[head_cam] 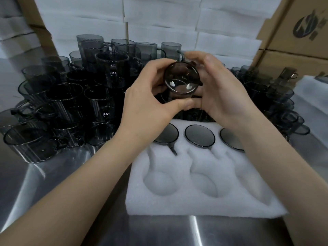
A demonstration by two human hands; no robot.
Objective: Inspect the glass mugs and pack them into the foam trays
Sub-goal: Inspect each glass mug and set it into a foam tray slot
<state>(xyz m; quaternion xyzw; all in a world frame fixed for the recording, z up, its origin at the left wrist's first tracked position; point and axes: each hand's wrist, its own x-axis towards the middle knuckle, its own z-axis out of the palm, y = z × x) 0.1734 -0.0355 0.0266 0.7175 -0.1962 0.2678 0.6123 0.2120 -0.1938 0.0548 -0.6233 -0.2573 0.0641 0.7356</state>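
Steel surface (53, 183) holds the foam tray (204, 201) at 6 o'clock, three mugs (199, 136) seated in its far row. My left hand (147, 107) and right hand (225, 96) both grip a smoky glass mug (181, 80) at 12 o'clock.

Foam tray (195, 201) lies on the table (44, 183), centre front; three packed mugs (199, 136) sit in its far row of pockets; raised mug (181, 80) held above its far edge between left hand (147, 107) and right hand (225, 93); stacked mugs (62, 103) left and behind; foam stacks (159, 23) behind those; cardboard boxes (292, 32) rear right.
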